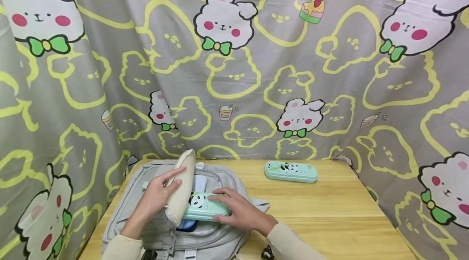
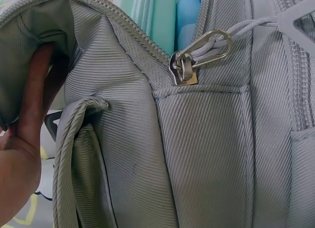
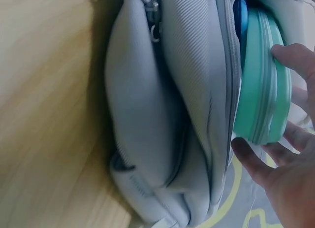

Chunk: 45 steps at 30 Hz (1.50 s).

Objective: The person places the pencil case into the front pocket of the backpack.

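Observation:
A grey backpack [image 1: 128, 211] lies on the table with its front flap [image 1: 183, 186] lifted. My left hand [image 1: 155, 195] grips that flap, thumb on its pale inner side; in the left wrist view the fingers [image 2: 37, 90] tuck under the grey fabric. At the opening, my right hand [image 1: 242, 211] holds the end of a mint green panda case [image 1: 205, 207], which is partly inside. The right wrist view shows fingers [image 3: 290, 55] around the zipped case [image 3: 258, 80]. Something blue [image 1: 187, 225] sits beneath the case, and a pale item [image 1: 199, 182] is behind it.
A second mint panda case [image 1: 291, 171] lies at the back of the wooden table [image 1: 329, 211], right of the backpack. Patterned grey curtains [image 1: 234, 68] surround the table. A metal zipper pull [image 2: 187, 68] hangs by the bag's opening.

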Motion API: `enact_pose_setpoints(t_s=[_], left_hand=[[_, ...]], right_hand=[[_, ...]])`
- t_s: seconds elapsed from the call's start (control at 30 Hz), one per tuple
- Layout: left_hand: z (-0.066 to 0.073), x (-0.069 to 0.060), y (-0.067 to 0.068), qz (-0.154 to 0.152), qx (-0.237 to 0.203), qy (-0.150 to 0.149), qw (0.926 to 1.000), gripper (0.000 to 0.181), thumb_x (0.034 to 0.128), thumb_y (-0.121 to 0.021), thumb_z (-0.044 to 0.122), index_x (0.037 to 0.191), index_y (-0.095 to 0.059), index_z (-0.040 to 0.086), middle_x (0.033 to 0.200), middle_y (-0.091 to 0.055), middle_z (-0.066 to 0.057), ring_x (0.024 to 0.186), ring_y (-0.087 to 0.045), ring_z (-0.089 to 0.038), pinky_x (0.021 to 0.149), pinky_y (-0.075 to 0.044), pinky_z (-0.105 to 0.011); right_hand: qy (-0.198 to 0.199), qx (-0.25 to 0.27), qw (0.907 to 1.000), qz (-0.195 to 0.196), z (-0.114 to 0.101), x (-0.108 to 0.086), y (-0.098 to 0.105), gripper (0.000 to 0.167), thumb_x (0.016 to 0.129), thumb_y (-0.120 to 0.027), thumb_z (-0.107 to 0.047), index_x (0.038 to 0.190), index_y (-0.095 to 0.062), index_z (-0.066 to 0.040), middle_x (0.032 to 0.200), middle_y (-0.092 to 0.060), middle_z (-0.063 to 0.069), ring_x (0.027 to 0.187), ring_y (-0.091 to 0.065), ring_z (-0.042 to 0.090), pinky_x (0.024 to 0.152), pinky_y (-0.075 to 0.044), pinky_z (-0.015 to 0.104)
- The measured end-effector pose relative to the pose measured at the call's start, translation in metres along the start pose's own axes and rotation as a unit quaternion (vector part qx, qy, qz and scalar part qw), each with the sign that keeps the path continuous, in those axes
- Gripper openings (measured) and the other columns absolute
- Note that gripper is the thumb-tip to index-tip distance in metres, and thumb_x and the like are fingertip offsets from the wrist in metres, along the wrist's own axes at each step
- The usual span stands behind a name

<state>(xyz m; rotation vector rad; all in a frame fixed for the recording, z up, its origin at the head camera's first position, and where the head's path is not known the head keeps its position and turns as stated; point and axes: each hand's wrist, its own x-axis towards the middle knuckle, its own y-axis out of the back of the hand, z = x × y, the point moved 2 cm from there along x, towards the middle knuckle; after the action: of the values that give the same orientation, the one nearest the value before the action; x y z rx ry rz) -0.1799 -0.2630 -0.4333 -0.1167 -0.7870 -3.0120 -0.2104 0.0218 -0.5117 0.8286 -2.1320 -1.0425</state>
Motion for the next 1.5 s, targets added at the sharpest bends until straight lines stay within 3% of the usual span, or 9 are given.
enact_pose_setpoints(t_s=[0.4,0.6,0.93,1.17,1.4,1.5], left_hand=[[-0.003,-0.001,0.001,-0.005,-0.003,-0.004,1.0,0.046,0.1116,-0.065,0.024,0.158,-0.061,0.022,0.167,-0.05,-0.019,0.145,-0.057,-0.037,0.094,-0.057,-0.029],[-0.004,0.0,0.002,-0.006,-0.002,-0.005,1.0,0.047,0.1116,-0.065,0.024,0.158,-0.061,0.023,0.168,-0.049,-0.018,0.147,-0.056,-0.037,0.095,-0.057,-0.03],[-0.006,0.001,0.003,-0.009,0.0,-0.008,0.9999,0.047,0.112,-0.064,0.025,0.159,-0.06,0.023,0.169,-0.048,-0.016,0.155,-0.047,-0.039,0.11,-0.052,-0.044],[-0.004,0.0,0.003,-0.011,-0.003,-0.011,0.9999,0.047,0.1121,-0.064,0.026,0.159,-0.06,0.023,0.17,-0.048,-0.015,0.157,-0.044,-0.039,0.115,-0.049,-0.05],[-0.004,0.002,0.002,-0.007,0.001,-0.012,0.9999,0.045,0.1118,-0.064,0.026,0.157,-0.062,0.024,0.168,-0.051,-0.013,0.158,-0.043,-0.036,0.114,-0.049,-0.043],[-0.004,0.004,0.002,-0.006,0.0,-0.013,0.9999,0.045,0.1119,-0.064,0.025,0.157,-0.062,0.025,0.167,-0.052,-0.012,0.158,-0.043,-0.034,0.116,-0.048,-0.045]], right_hand=[[-0.022,0.033,0.9991,0.014,0.009,-0.014,0.005,0.051,0.107,-0.072,-0.043,0.154,-0.06,-0.027,0.161,-0.055,0.005,0.149,-0.054,0.022,0.12,-0.049,0.045],[-0.023,0.066,0.9972,0.026,0.012,-0.02,0.005,0.049,0.107,-0.073,-0.039,0.152,-0.061,-0.025,0.158,-0.056,0.01,0.141,-0.06,0.023,0.108,-0.058,0.033],[-0.03,0.145,0.9861,0.074,0.013,-0.024,0.0,0.043,0.102,-0.08,-0.025,0.143,-0.067,-0.019,0.155,-0.058,0.012,0.139,-0.061,0.029,0.105,-0.06,0.035],[-0.035,0.156,0.9835,0.085,0.015,-0.024,-0.003,0.045,0.1,-0.082,-0.023,0.143,-0.069,-0.017,0.155,-0.059,0.013,0.138,-0.064,0.03,0.104,-0.06,0.032],[-0.045,0.133,0.986,0.089,0.013,-0.021,-0.001,0.045,0.103,-0.079,-0.026,0.146,-0.068,-0.02,0.157,-0.059,0.007,0.14,-0.062,0.029,0.106,-0.059,0.03],[-0.042,0.131,0.9867,0.087,0.012,-0.018,0.001,0.045,0.103,-0.078,-0.026,0.146,-0.068,-0.019,0.158,-0.058,0.008,0.141,-0.062,0.029,0.106,-0.059,0.032]])
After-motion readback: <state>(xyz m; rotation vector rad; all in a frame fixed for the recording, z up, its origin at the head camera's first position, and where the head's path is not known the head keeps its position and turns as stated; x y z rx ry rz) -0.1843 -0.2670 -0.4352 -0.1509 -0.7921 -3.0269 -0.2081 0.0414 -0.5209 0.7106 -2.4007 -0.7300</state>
